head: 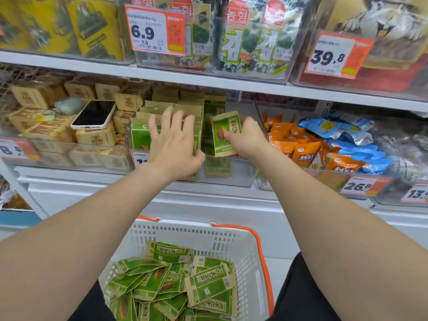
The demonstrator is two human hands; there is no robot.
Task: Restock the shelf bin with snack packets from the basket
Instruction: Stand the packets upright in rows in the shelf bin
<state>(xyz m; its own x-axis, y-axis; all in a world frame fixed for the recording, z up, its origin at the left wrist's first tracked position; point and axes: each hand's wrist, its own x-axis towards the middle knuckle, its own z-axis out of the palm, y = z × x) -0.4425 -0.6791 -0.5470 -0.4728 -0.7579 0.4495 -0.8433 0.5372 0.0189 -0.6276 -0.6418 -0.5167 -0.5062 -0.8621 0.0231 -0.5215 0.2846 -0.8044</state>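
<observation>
Left hand (173, 144), fingers spread, presses upright packets (139, 133) in the clear bin (245, 174); right hand (247, 140) pinches one green packet (225, 133) there. Basket (231, 239) holds loose packets (171, 286).

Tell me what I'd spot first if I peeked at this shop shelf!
Two hands in the middle: the left hand presses flat against a row of green packets in the clear bin, while the right hand pinches one green packet beside it. Below them, a white basket with orange handles holds a heap of the same packets. A phone lies on the brown packs to the left.
</observation>
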